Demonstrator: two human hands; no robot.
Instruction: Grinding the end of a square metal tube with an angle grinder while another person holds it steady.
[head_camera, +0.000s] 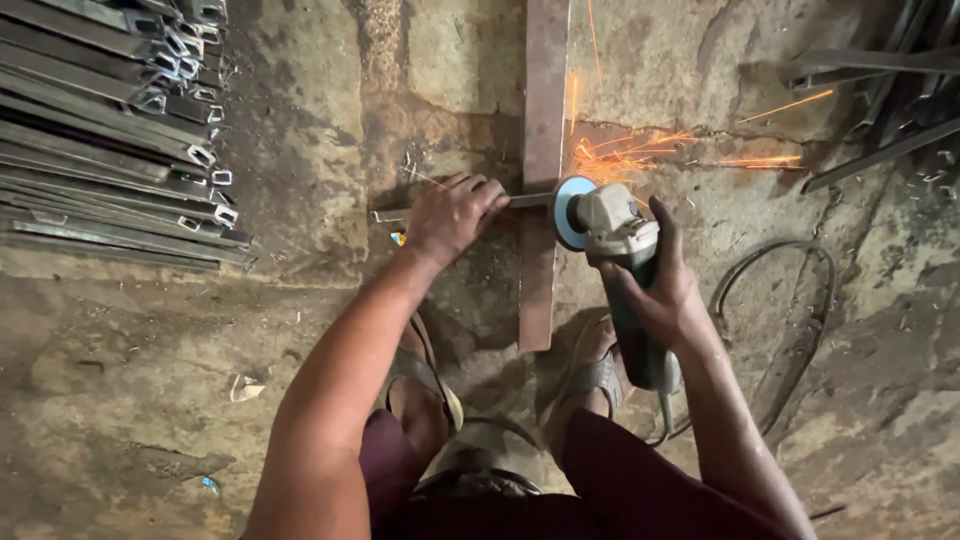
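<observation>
My left hand (452, 215) presses down on a thin metal strip (392, 213) that lies across a rusty flat steel bar (542, 110) on the concrete floor. In my right hand (662, 290) is a grey angle grinder (612, 232), gripped by its body. Its disc (563, 212) meets the strip at the right edge of the bar. Orange sparks (640, 152) fly up and to the right from the disc. Both my sandalled feet rest on the floor on either side of the bar's near end.
A stack of square steel tubes (110, 130) lies at the upper left. More metal bars (880, 90) lie at the upper right. The grinder's cable (790, 300) loops over the floor to the right. Small scraps lie scattered on the floor.
</observation>
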